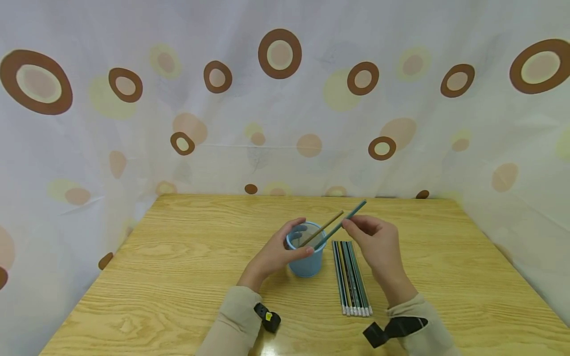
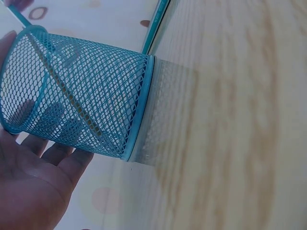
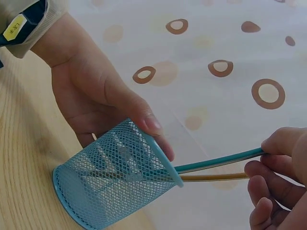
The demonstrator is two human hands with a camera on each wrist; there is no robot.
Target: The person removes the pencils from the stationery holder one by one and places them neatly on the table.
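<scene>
A light blue mesh pencil cup [image 1: 306, 267] stands upright on the table. My left hand [image 1: 276, 254] holds it, thumb across the near rim and fingers round the far side. With thumb and fingertips, my right hand [image 1: 378, 244] pinches a teal pencil [image 1: 331, 232] near its upper end. The lower end of that pencil is inside the cup, seen through the mesh in the right wrist view. A gold pencil [image 1: 328, 223] leans in the cup beside it, its tip close to the right hand's fingers [image 3: 273, 182].
Right of the cup lies a row of several dark, teal and gold pencils [image 1: 351, 277], side by side, their eraser ends toward me. The wooden table [image 1: 178, 277] meets a hanging white cloth [image 1: 276, 168] with brown and yellow circles at the back and sides.
</scene>
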